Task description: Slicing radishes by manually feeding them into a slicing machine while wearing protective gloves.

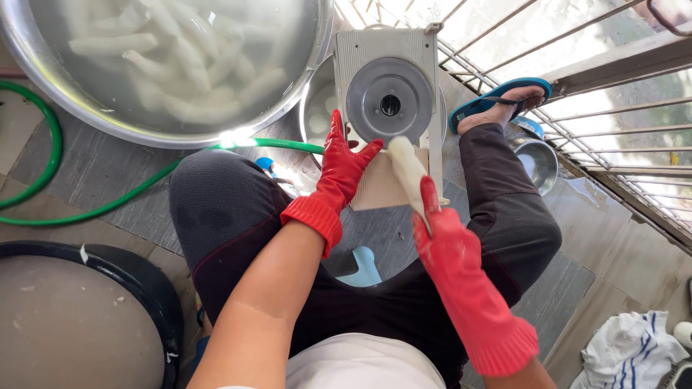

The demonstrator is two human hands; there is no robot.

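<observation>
- Red rubber gloves on the left hand (339, 169) and right hand (443, 241), both at the grey-and-white slicer (389, 101)
- Pale white peeled root (407, 169) against the slicer
- Green hose (108, 205) left of it
- White cloth (631, 349) with blue stripes — lower right of it
- Blue sandal (497, 97) to its right

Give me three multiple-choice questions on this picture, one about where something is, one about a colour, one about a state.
1. Where does the big metal basin of white peeled roots sit?
A. upper left, on the floor
B. on the person's lap
C. outside the railing

2. What colour are the gloves?
A. blue
B. red
C. yellow

3. What is the right hand doing?
A. resting empty
B. gripping the hose
C. holding a white peeled root against the slicer

Answers:
1 A, the basin fills the upper left corner beside the green hose.
2 B, both the right hand and the left hand wear red gloves.
3 C, its fingers close round the root below the slicer's round disc.
</observation>
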